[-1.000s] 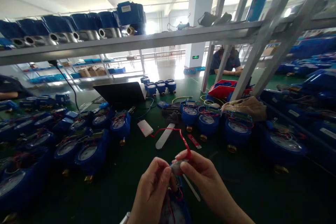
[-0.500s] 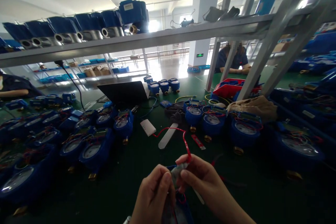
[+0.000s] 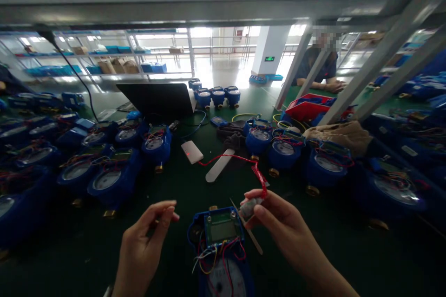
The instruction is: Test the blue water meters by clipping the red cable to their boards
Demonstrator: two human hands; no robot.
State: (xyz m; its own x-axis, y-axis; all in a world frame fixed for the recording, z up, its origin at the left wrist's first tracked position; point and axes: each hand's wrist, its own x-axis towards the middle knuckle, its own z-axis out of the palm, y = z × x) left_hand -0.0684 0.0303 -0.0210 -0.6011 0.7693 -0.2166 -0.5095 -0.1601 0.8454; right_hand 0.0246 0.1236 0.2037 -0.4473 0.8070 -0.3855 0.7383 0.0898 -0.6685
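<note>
A blue water meter (image 3: 218, 267) lies between my hands. Its green circuit board with a grey display (image 3: 223, 229) is exposed, and loose coloured wires run over its dial. My right hand (image 3: 278, 218) grips a lumpy grey wrapped end (image 3: 249, 208) of a red cable (image 3: 226, 156), just right of the board. That cable leads back to a small white box (image 3: 192, 151) with a red light. My left hand (image 3: 148, 232) hovers left of the meter, thumb and forefinger pinched together; whatever they hold, if anything, is too small to see.
Rows of open blue meters (image 3: 108, 180) stand at left, with more meters (image 3: 325, 167) at right. A pale flat strip (image 3: 220, 165), a thin stick (image 3: 253, 240), a dark laptop (image 3: 156, 100) and a red bin (image 3: 310, 106) are about. A metal shelf (image 3: 174, 4) crosses above; a person (image 3: 320, 67) sits beyond.
My left hand has left the grey wrapped end and moved left. My right hand has shifted slightly right and up with that end. The meter's board and display are now uncovered; my view has tilted down.
</note>
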